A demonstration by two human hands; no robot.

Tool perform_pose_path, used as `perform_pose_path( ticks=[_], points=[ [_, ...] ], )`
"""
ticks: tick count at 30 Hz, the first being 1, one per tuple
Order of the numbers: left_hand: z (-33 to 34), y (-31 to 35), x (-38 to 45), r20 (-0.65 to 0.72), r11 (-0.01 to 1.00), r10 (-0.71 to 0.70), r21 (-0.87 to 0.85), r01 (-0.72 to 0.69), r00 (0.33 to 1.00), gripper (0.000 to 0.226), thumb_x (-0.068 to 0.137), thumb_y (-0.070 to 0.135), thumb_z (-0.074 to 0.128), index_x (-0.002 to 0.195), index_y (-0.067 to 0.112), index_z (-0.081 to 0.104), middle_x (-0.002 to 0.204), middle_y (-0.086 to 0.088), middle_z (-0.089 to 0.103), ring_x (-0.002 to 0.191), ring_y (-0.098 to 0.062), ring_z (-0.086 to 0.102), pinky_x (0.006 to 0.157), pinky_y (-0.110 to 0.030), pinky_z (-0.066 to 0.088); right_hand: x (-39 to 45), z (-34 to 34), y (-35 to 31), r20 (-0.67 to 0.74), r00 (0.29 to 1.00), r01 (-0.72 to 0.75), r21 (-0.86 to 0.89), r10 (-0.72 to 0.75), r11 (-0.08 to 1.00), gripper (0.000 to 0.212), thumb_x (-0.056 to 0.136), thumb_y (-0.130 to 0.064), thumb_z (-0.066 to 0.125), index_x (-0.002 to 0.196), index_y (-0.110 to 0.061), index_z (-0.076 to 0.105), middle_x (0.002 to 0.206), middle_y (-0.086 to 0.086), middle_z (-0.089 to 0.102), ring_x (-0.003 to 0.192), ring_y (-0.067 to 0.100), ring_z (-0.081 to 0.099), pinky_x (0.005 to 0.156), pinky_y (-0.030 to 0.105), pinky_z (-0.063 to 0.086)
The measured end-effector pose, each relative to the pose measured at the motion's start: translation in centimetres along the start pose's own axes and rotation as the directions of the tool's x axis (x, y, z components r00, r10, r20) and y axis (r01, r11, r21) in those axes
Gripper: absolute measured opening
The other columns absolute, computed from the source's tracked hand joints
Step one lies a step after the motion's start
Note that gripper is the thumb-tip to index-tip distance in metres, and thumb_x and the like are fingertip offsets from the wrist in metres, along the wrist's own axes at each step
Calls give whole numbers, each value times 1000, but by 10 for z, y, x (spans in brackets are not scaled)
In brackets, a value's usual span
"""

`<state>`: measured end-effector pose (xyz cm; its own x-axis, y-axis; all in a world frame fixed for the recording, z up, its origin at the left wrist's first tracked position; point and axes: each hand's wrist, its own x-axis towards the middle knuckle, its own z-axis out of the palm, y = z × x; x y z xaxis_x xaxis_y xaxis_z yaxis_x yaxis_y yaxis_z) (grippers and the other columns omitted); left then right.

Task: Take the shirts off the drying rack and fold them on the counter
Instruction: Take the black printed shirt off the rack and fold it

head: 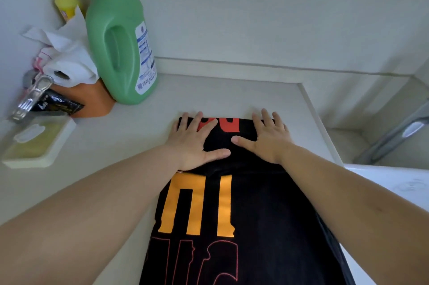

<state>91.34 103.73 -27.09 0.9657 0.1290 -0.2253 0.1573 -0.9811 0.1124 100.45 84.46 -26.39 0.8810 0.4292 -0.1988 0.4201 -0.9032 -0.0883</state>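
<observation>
- Your left hand (193, 143): fingers (197, 119) straight and spread, palm flat on the far folded end of the black shirt (253, 215); thumb pointing right along the cloth.
- Your right hand (267, 139): same pose, fingers splayed and flat, thumb pointing left. The two thumbs are near each other, not touching.
- Neither hand pinches or grips anything; both just press down.
- Shirt lies lengthwise on the white counter (130, 136), running from the bottom edge of view up to your fingertips. Orange block print mid-cloth, red print at the far end between your hands.
- Left of the shirt, well apart: green detergent bottle (120, 38) upright against the wall, paper roll (69, 68) beside it, small yellow bottle (66, 3) behind.
- Nearer left: metal clip (30, 99), white tray (37, 145).
- Right: sink basin (362, 145) with a metal tap (399, 131).
</observation>
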Motion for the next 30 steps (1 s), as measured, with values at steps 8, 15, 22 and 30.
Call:
perform_pose_path(
  ticks=[8,15,22,30],
  points=[
    [-2,9,-21,34,988,-152,-14,153,988,95,66,92,12,143,47,-20,157,-7,-21,143,-40,-15,117,-55,-3,-33,1,6,39,977,-214,80,211,974,112,70,-91,24,151,-24,-16,158,7,-21,147,29,-13,118,50,-1],
    [5,4,-102,24,975,-222,-12,222,975,74,94,64,20,153,26,-2,159,-14,-1,144,-37,11,114,-46,20,-123,2,26,73,866,-500,82,495,862,93,88,-72,30,153,-15,-3,160,12,-8,147,32,-2,118,51,11],
    [16,19,-177,-113,942,-258,-251,224,960,62,92,39,55,141,12,29,133,-15,40,119,-33,47,94,-38,43,-216,7,28,22,865,-492,238,501,838,75,86,-45,59,144,-10,26,142,19,32,129,36,35,103,43,37],
    [48,40,-277,-140,854,-378,-434,286,915,56,89,28,62,134,8,36,126,-14,47,108,-31,55,87,-38,50,-314,37,22,-67,885,-399,399,460,826,61,81,-29,60,134,-12,35,133,15,39,121,34,41,99,41,40]
  ],
)
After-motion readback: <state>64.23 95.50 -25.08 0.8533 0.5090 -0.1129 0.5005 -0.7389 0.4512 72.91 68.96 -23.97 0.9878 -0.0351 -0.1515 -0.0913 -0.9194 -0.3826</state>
